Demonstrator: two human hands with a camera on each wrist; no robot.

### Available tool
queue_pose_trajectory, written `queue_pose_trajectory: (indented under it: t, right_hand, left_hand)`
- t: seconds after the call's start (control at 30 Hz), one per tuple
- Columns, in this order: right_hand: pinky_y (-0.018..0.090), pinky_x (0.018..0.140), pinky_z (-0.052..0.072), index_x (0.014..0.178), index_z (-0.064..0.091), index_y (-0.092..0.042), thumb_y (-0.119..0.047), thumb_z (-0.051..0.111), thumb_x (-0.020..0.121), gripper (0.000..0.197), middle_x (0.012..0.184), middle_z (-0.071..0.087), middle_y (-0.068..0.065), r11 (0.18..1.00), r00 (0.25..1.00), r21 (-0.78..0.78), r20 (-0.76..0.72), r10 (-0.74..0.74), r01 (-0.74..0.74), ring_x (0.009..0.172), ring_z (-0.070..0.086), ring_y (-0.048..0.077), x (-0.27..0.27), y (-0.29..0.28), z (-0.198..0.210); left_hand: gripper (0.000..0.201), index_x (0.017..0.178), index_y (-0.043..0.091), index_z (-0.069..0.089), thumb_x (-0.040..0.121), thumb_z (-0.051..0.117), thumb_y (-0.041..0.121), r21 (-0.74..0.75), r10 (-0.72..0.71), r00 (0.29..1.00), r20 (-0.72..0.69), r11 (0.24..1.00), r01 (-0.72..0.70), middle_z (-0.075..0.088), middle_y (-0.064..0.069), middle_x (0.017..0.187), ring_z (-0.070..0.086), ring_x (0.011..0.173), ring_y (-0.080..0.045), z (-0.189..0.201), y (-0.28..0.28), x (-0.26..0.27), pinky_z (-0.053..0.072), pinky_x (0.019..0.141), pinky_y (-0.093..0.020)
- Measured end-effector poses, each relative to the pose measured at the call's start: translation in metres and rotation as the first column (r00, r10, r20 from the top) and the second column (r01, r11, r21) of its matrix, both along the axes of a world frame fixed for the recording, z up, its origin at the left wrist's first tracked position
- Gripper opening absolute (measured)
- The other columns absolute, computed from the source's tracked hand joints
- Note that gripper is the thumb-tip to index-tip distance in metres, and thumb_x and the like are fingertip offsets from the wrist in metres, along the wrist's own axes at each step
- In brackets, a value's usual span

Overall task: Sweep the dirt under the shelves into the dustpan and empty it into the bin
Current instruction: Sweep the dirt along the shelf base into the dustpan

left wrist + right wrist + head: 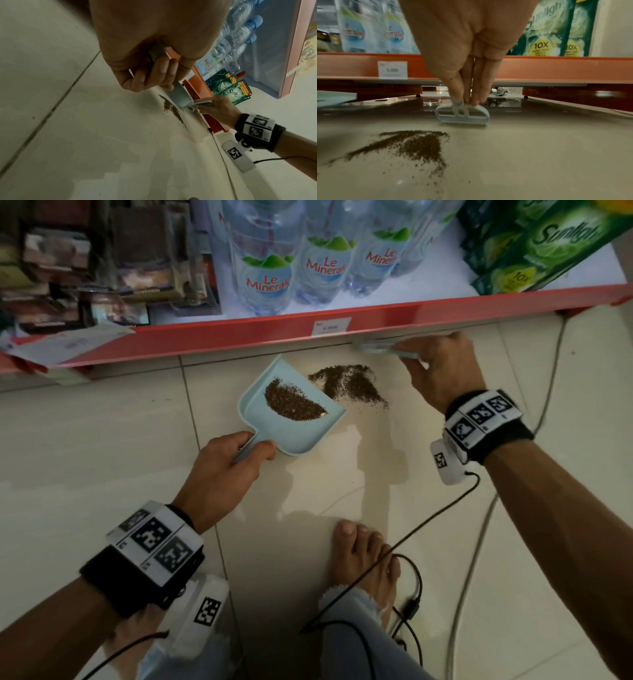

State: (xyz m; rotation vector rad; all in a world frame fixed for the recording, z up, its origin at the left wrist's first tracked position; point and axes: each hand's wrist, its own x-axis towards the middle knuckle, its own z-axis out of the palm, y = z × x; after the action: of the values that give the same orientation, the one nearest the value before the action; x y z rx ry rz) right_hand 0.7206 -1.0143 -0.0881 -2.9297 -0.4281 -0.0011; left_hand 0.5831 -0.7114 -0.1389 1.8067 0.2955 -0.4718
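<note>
A pale blue dustpan (301, 436) lies on the tiled floor below the red shelf edge (274, 333), with a heap of brown dirt (293, 404) inside it. My left hand (233, 463) grips its short handle (155, 55). Just right of the pan's mouth, more brown dirt (349, 386) lies loose on the floor (412, 146). My right hand (442, 368) holds a small pale blue hand brush (464, 115) by its handle, bristles down on the floor at the shelf's lower edge, beyond the loose dirt. No bin is in view.
Water bottles (267, 268) and green soap packs (534, 244) stand on the shelf. A low gap opens under the shelf (471, 93). My bare foot (363, 559) and black sensor cables (411, 542) are on the floor near me.
</note>
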Motion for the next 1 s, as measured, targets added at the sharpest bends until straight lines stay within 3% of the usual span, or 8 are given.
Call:
queue_pose_trajectory:
  t: [0.13,0.3,0.47,0.57,0.67,0.83,0.9,1.0]
  right_hand:
    - [0.038,0.089,0.054,0.106,0.077,-0.017,-0.017,0.065,0.092,0.019,0.099,0.077,0.009,0.986,0.991,0.113,-0.043,0.13,-0.125,0.083,0.073,0.03,-0.011,-0.001,0.013]
    - [0.021,0.09,0.047,0.113,0.074,-0.013,-0.016,0.061,0.095,0.023,0.108,0.074,0.006,0.972,0.984,0.188,0.135,0.116,-0.141,0.096,0.07,0.022,-0.005,0.032,0.008]
    - [0.038,0.084,0.056,0.116,0.073,-0.015,-0.02,0.06,0.096,0.024,0.105,0.075,0.01,0.978,0.974,0.081,-0.106,0.201,-0.193,0.085,0.073,0.03,-0.014,0.035,0.003]
    - [0.041,0.078,0.056,0.105,0.077,-0.02,-0.02,0.062,0.093,0.019,0.095,0.078,0.006,0.971,0.977,0.112,-0.009,0.214,-0.212,0.079,0.073,0.031,-0.018,0.022,0.016]
    - [0.038,0.087,0.055,0.111,0.076,-0.018,-0.018,0.06,0.094,0.023,0.107,0.076,0.005,0.965,0.974,0.171,0.138,0.178,-0.2,0.095,0.072,0.027,-0.016,0.032,0.017]
    - [0.04,0.091,0.052,0.13,0.065,-0.024,-0.011,0.047,0.096,0.04,0.122,0.07,0.008,0.989,0.986,-0.028,-0.082,0.143,-0.146,0.102,0.068,0.03,-0.012,0.066,-0.005]
    - [0.042,0.085,0.053,0.122,0.07,-0.023,-0.014,0.05,0.093,0.036,0.113,0.073,0.01,0.986,0.978,-0.041,-0.139,0.156,-0.163,0.095,0.069,0.034,-0.019,0.059,-0.004]
    - [0.045,0.077,0.056,0.107,0.076,-0.022,-0.02,0.056,0.091,0.025,0.104,0.076,0.005,0.983,0.985,0.061,0.009,0.172,-0.172,0.089,0.071,0.035,-0.028,0.041,0.008]
  left_hand:
    - [0.034,0.078,0.016,0.067,0.085,0.057,0.048,-0.023,0.006,1.0,0.015,1.0,-0.006,0.041,0.011,0.047,0.036,0.044,-0.006,0.0,0.003,-0.001,0.032,0.047,-0.022]
    - [0.028,0.078,0.016,0.068,0.094,0.059,0.037,0.009,-0.003,1.0,0.004,1.0,0.003,0.042,0.011,0.047,0.037,0.045,-0.007,-0.004,0.003,-0.003,0.032,0.052,-0.025]
    - [0.044,0.077,0.017,0.068,0.074,0.054,0.058,-0.012,0.001,1.0,-0.01,1.0,-0.001,0.042,0.011,0.046,0.037,0.045,-0.009,0.003,0.002,-0.003,0.032,0.053,-0.027]
    - [0.04,0.077,0.017,0.068,0.076,0.055,0.055,-0.019,0.028,1.0,-0.009,0.999,-0.028,0.042,0.011,0.047,0.037,0.045,-0.008,0.003,0.006,-0.005,0.033,0.052,-0.026]
    - [0.032,0.077,0.017,0.068,0.086,0.059,0.046,-0.026,0.04,0.999,-0.006,0.999,-0.04,0.042,0.011,0.046,0.037,0.045,-0.008,-0.001,0.007,-0.007,0.032,0.052,-0.026]
    - [0.028,0.078,0.017,0.069,0.095,0.058,0.036,-0.021,-0.004,1.0,0.019,1.0,0.005,0.043,0.011,0.047,0.038,0.045,-0.006,0.0,0.004,-0.006,0.033,0.052,-0.025]
    - [0.03,0.078,0.017,0.068,0.091,0.058,0.042,-0.033,0.006,1.0,0.021,0.999,-0.005,0.042,0.012,0.046,0.038,0.045,-0.005,0.002,0.006,-0.007,0.033,0.05,-0.025]
    - [0.032,0.078,0.015,0.068,0.087,0.057,0.044,-0.035,0.048,0.999,0.007,0.998,-0.048,0.042,0.013,0.046,0.038,0.045,-0.005,0.002,0.012,-0.009,0.033,0.05,-0.024]
